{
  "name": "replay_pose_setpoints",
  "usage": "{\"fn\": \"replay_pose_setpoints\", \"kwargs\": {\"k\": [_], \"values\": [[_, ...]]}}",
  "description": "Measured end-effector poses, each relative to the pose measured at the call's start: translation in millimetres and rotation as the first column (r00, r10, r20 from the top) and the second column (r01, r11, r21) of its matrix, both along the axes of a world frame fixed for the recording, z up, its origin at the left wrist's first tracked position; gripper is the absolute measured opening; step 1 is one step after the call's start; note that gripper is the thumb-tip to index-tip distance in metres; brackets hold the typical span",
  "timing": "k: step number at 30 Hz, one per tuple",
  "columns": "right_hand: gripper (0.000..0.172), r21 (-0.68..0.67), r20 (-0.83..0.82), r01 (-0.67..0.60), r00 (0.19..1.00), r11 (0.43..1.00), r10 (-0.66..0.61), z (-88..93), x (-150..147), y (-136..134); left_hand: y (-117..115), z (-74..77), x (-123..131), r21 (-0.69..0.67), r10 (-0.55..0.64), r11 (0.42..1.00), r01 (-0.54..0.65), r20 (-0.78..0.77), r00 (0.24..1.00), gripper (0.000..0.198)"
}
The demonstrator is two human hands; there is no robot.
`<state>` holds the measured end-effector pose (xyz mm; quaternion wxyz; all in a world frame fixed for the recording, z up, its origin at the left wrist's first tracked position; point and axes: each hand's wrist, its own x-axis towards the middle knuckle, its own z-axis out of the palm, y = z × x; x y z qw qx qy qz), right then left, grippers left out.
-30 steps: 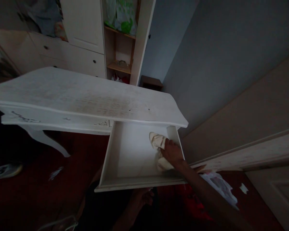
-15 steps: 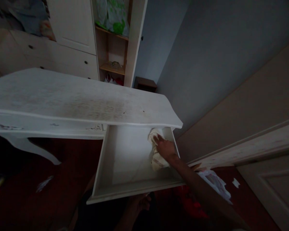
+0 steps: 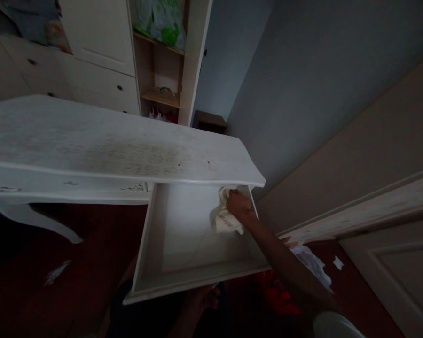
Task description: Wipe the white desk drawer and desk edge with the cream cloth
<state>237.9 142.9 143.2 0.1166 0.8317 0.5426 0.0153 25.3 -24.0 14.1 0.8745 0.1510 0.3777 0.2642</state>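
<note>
The right hand [image 3: 238, 205] grips a cloth [image 3: 228, 223], partly hiding it, inside an open drawer [image 3: 186, 230], towards its right wall. The left hand [image 3: 208, 297], below the drawer's front, is too dark to tell whether it holds anything. A bag [image 3: 164, 23], cut off above, fills a shelf.

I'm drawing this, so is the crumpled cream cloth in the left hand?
No, the right hand grips the cream cloth inside the white rectangular drawer, while the left hand is outside it.

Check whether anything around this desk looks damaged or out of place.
The white desktop has brownish blotches around its middle, marring its pale surface. A plastic bag and white scrap lie on the red floor, like stray litter.
</note>
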Motion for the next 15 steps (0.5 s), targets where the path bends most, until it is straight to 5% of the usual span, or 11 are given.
{"fn": "replay_pose_setpoints", "kwargs": {"k": [15], "values": [[0.041, -0.083, -0.189, -0.109, 0.978, 0.991, 0.092, 5.2, 27, 12, 0, -14.3, 1, 0.02, -0.021, 1.0, 0.021, 0.013, 1.0, 0.04]]}}
